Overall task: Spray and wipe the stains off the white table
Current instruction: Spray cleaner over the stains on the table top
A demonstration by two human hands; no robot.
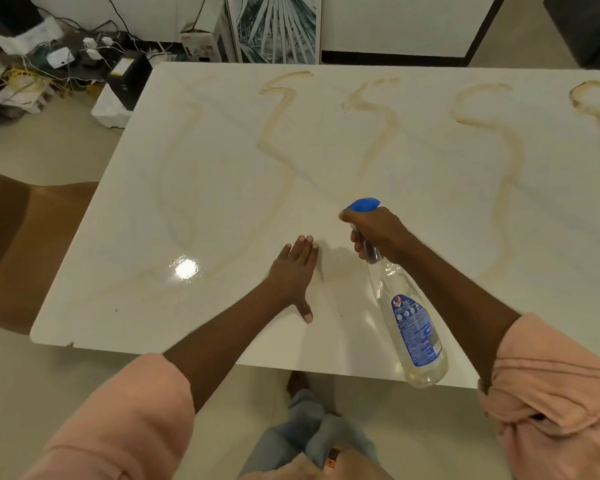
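The white table carries several wavy brown stains running from its far edge toward me. My right hand grips the neck of a clear spray bottle with a blue nozzle and blue label, held above the table's near middle, nozzle pointing away. My left hand rests flat on the tabletop, fingers straight, just left of the bottle. A wet shiny patch glints to the left of that hand. No cloth is in view.
A brown chair stands against the table's left edge. Cables, chargers and boxes clutter the floor at the far left. A framed picture leans on the wall behind the table.
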